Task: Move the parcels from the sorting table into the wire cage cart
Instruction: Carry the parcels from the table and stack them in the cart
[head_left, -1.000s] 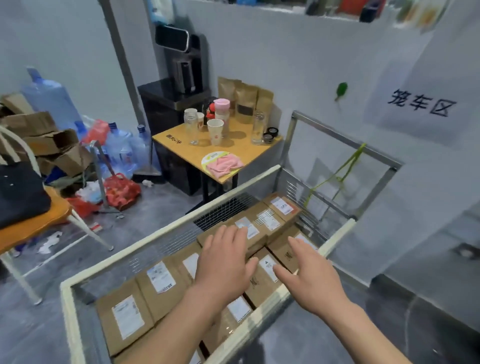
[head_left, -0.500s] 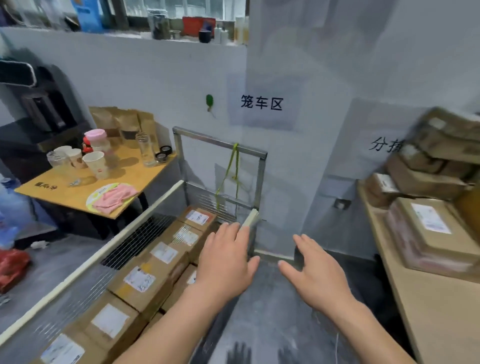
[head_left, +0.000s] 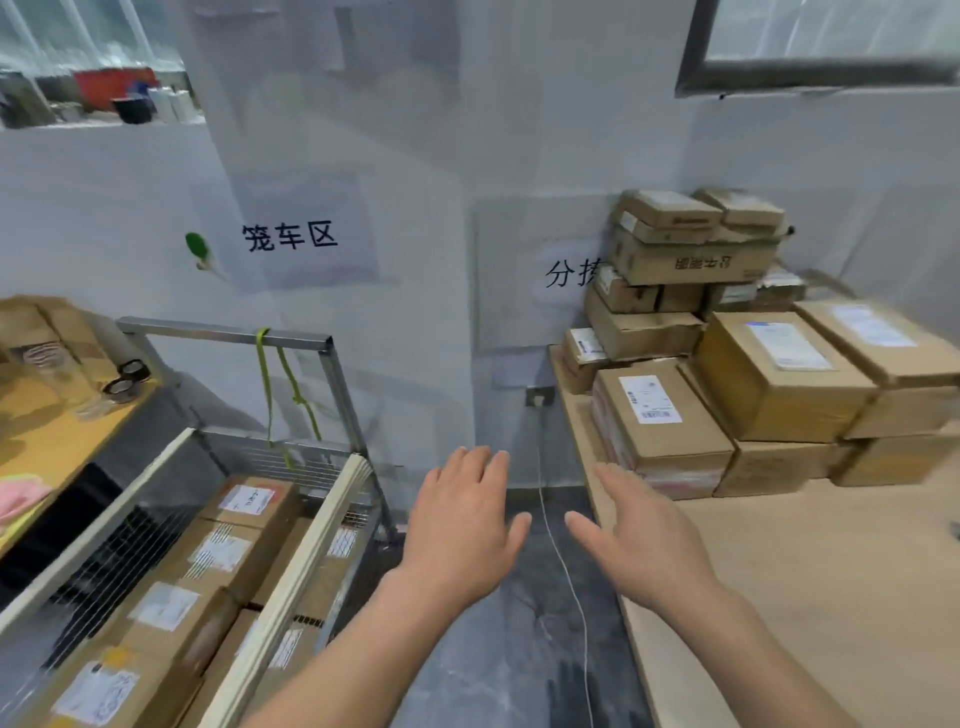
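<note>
Left hand: the left hand (head_left: 460, 525) hangs palm down at 6 o'clock over the dark floor (head_left: 519, 649), fingers straight and loosely together, thumb out, holding nothing.
Right hand: the right hand (head_left: 641, 540) is just beside it at 5 o'clock, over the near edge of the sorting table (head_left: 805, 597), fingers straight, thumb spread, holding nothing.
Cord: a thin white cord (head_left: 563, 566) runs along the floor between the two hands, up to a wall socket (head_left: 538, 396).
Wire cage cart: the wire cage cart (head_left: 291, 566) stands at 8 o'clock, with cream padded rails and a metal end frame; a green string (head_left: 266, 384) hangs from that frame.
Loaded parcels: labelled cardboard parcels in the cart (head_left: 208, 561) lie flat in rows.
Parcels left: the parcels on the table (head_left: 769, 374) sit at 2 o'clock, stacked against the wall; the nearest boxed parcel (head_left: 660, 421) lies just beyond the right fingertips, not touched.
Side table: a yellow table (head_left: 47, 441) at 9 o'clock, behind the cart, carries blurred glassware.
Wall: two paper signs, the left sign (head_left: 290, 236) above the cart, the right sign (head_left: 569, 270) partly hidden by the stack.
</note>
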